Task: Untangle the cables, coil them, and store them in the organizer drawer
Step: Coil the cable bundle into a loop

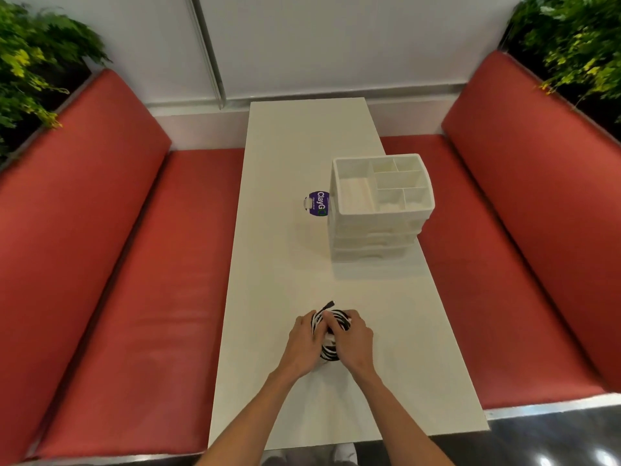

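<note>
Two hands meet over a bundle of cables [331,352]. The left hand [304,341] and the right hand [354,338] each have their fingers [357,317] curled round it from opposite sides. The cables are black and white, wound into a rough coil that is pinched between the palms. One dark plug end [328,305] sticks out past the fingertips toward the far edge. Whether the coil rests on the tabletop [279,264] or is held just above it cannot be told. It sits in the near half of the white tabletop, roughly midway between the two long edges.

Farther on, against the right long edge, stands a white organizer [369,238]. Its open top is split into several compartments, and stacked drawer fronts face the near edge. The drawers look pushed in. Just beside its left wall lies a small item with a purple label [318,204]. It is well apart from the cables.

Red padded benches flank the tabletop, one on the left [141,280] and one on the right [504,237]. Green plants [30,62] rise behind the backrests at both far corners, and a pale wall [319,45] closes the far end.
</note>
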{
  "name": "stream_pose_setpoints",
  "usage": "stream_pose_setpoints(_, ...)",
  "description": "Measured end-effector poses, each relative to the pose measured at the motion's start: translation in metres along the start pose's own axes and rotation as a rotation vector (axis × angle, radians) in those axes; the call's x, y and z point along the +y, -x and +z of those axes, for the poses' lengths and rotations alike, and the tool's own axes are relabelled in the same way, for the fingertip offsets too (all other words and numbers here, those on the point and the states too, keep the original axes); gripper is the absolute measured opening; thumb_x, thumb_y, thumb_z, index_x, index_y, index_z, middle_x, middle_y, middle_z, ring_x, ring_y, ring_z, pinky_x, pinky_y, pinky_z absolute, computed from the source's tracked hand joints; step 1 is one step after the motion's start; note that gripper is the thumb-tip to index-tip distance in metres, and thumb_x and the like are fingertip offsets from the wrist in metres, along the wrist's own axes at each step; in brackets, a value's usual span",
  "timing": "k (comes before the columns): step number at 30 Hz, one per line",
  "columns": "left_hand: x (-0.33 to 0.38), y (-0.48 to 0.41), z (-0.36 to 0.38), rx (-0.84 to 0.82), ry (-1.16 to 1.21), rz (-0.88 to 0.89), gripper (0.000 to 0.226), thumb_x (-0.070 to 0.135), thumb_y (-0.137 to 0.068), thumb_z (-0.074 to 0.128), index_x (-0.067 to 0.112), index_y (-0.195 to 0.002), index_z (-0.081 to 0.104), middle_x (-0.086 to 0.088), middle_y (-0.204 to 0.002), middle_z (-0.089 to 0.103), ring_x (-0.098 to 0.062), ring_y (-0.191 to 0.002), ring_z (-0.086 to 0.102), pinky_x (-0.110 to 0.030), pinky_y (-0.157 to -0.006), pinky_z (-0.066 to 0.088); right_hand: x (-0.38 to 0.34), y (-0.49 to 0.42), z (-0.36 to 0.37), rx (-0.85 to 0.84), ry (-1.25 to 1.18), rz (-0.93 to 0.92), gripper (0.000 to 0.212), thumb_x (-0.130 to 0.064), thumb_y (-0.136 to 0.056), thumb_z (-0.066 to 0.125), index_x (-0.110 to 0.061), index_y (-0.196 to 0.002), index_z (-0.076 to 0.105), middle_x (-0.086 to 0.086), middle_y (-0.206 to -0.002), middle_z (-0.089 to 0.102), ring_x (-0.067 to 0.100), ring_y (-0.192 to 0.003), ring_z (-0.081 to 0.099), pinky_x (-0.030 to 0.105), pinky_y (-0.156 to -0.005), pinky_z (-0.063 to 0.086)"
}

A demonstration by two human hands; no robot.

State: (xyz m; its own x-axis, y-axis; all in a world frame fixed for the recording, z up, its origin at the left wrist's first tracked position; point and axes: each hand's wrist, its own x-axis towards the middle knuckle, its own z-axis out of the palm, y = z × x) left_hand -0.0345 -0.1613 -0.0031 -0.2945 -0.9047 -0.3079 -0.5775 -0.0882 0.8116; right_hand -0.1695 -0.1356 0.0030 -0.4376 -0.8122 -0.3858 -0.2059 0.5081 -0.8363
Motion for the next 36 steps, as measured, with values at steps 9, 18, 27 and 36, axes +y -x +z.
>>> stream_pose_setpoints(9, -0.019, 0.016, 0.051, 0.146, -0.176, -0.047, 0.039, 0.027, -0.114, 0.038, 0.019, -0.152, 0.041, -0.001, -0.131, 0.047, -0.018, -0.116, 0.046, -0.028, -0.099, 0.041, 0.04, -0.023, -0.006, -0.057, 0.304, -0.097, 0.044, -0.069, -0.102, 0.057, -0.025, -0.104, 0.058, -0.014, -0.09, 0.071, 0.009, -0.082, 0.067, 0.022, -0.065, 0.045)
stream_pose_setpoints(18, -0.019, 0.021, 0.08, 0.348, -0.233, -0.106, 0.035, 0.032, -0.111, 0.035, 0.014, -0.133, 0.055, -0.006, -0.135, 0.046, -0.023, -0.116, 0.047, -0.042, -0.097, 0.052, 0.058, -0.033, -0.008, 0.079, 0.725, -0.531, 0.043, -0.054, -0.111, 0.043, -0.031, -0.144, 0.059, -0.003, -0.136, 0.059, 0.02, -0.117, 0.059, 0.038, -0.099, 0.05)
stream_pose_setpoints(27, -0.028, 0.022, 0.076, 0.47, -0.314, -0.079, 0.044, 0.037, -0.111, 0.048, 0.013, -0.148, 0.054, -0.001, -0.115, 0.062, -0.021, -0.098, 0.057, -0.04, -0.089, 0.052, 0.072, -0.046, -0.015, -0.302, 0.462, -0.704, 0.043, -0.029, -0.117, 0.034, -0.022, -0.153, 0.057, -0.005, -0.153, 0.057, 0.01, -0.142, 0.048, 0.037, -0.125, 0.036)
stream_pose_setpoints(36, -0.034, 0.044, 0.075, 0.536, -0.083, -0.094, 0.022, 0.036, -0.108, 0.056, 0.017, -0.104, 0.067, 0.008, -0.08, 0.069, -0.01, -0.069, 0.066, -0.041, -0.063, 0.058, 0.084, -0.037, -0.011, -0.27, 0.339, -0.676, 0.04, -0.031, -0.115, 0.04, -0.018, -0.149, 0.058, -0.003, -0.144, 0.064, 0.014, -0.133, 0.055, 0.029, -0.116, 0.043)
